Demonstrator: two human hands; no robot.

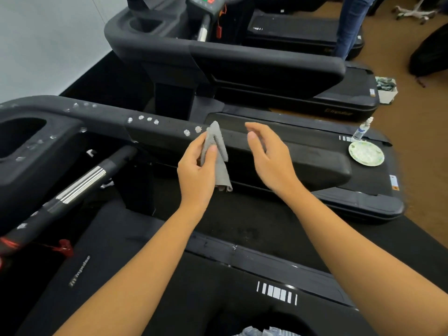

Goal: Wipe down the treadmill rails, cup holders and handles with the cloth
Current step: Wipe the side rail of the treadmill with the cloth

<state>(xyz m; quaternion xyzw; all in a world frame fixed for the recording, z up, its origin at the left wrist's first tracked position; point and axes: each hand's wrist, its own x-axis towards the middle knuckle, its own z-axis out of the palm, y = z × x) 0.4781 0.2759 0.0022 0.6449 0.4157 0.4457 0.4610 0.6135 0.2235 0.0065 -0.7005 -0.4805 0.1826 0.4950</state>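
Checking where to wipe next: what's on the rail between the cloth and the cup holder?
In the head view, white foam blobs dot the rail between the cloth, pinched in the left hand, and the cup holder.

Cup holder cut by left edge; bottle label unreadable.

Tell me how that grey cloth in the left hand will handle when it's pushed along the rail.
The small grey cloth hangs in soft folds, so probably floppy and light. Pinched only at its upper part, it may bunch rather than slide flat.
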